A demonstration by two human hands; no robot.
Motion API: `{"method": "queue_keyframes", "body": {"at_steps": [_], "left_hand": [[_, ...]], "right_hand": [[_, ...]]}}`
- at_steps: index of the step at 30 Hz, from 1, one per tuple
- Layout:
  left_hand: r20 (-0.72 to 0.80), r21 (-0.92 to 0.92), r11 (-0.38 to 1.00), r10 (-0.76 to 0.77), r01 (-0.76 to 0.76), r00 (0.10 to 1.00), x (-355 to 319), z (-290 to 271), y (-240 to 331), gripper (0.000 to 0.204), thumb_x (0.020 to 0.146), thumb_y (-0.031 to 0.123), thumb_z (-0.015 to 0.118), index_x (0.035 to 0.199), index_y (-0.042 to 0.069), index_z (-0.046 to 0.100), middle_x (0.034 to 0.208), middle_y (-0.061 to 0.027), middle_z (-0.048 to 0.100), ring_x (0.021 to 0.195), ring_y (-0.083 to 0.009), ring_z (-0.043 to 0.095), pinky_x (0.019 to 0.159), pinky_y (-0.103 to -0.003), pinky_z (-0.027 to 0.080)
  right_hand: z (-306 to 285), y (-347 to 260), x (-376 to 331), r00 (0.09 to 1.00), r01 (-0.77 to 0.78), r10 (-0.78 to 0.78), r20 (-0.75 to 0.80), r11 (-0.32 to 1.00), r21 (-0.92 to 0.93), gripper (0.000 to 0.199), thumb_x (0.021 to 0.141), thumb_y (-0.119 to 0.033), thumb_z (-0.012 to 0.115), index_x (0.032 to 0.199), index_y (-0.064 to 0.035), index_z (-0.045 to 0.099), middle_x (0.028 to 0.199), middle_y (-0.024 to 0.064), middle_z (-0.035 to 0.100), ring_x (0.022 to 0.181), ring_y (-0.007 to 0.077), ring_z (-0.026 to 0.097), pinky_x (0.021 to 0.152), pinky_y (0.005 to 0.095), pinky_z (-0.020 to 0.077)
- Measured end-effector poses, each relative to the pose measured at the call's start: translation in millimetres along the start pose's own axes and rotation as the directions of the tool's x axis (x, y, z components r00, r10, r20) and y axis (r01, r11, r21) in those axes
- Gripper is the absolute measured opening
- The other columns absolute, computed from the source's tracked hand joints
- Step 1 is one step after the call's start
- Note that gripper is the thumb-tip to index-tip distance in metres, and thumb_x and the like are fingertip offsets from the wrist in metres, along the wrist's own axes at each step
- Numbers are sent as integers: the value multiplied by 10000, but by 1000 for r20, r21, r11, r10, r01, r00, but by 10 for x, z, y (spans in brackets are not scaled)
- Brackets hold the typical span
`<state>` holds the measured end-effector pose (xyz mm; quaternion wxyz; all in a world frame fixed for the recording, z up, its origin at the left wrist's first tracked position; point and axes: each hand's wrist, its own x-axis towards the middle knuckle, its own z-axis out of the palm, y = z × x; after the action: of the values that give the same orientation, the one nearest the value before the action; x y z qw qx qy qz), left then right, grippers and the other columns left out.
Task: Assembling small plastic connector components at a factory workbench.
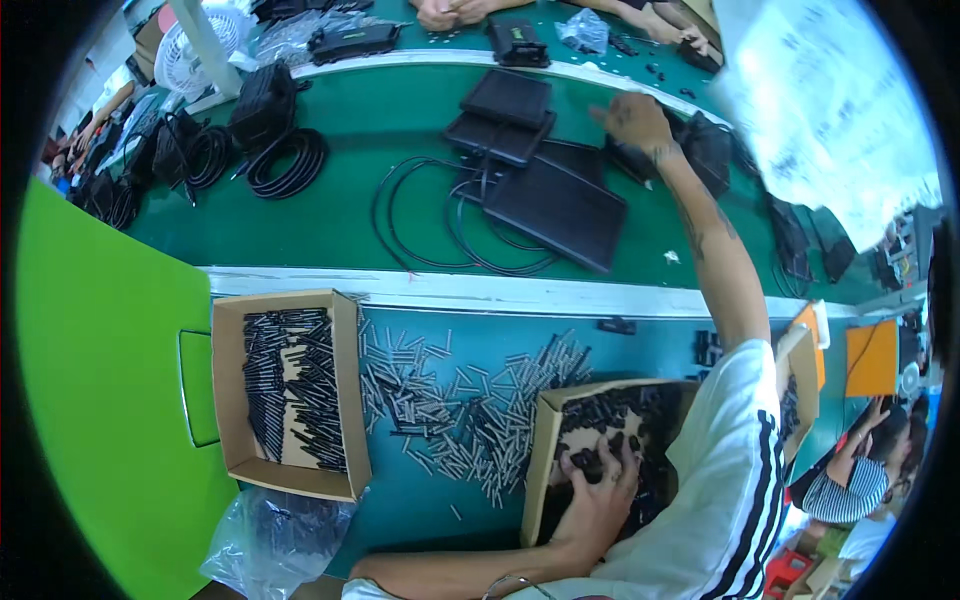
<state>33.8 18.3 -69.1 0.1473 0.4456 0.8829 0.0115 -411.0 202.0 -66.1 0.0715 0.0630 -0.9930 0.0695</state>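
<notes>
My left hand (598, 500) reaches into a cardboard box (545, 445) at lower right. Its fingers are curled round a small black part (588, 463), with many similar dark pieces about them. My right arm stretches forward over the far bench, and my right hand (640, 125) is above a black case (630, 160). Its fingertips are blurred and point left, so their grip is unclear. Left of that hand lie flat black panels (560, 215) with thin looped cables (455, 262).
A second cardboard box (352, 400) holds rows of black rods. Loose metal pins (500, 430) are strewn between the boxes. A clear plastic bag (275, 545) lies nearby. A green board (100, 400) stands at left. Coiled black cables (290, 165) lie far left. Other people's hands (455, 12) show across the bench.
</notes>
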Motion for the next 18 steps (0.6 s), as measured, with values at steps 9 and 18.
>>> {"method": "queue_keyframes", "body": {"at_steps": [9, 18], "left_hand": [[-300, -38, 997, -69, 61, 951, 28, 79, 118, 460, 928, 337, 564, 1299, 67, 606, 1367, -166, 553, 1212, -381, 547, 877, -599, 453], [-780, -459, 877, -320, -145, 537, -179, -396, -81, 430, 954, 382, 612, 1165, 11, 663, 918, -140, 737, 690, -282, 724, 612, -365, 581]], "right_hand": [[-165, 414, -1192, 977, 71, -94, -190, 990, -121, 257, 702, -144, 765, 878, -12, 631, 897, 194, 654, 889, 329, 670, 756, 440, 552], [-1259, -564, -3638, 867, 424, -176, -466, 753, 504, 346, 707, -195, 871, 795, -8, 593, 783, 132, 633, 714, 275, 620, 664, 384, 513]]}}
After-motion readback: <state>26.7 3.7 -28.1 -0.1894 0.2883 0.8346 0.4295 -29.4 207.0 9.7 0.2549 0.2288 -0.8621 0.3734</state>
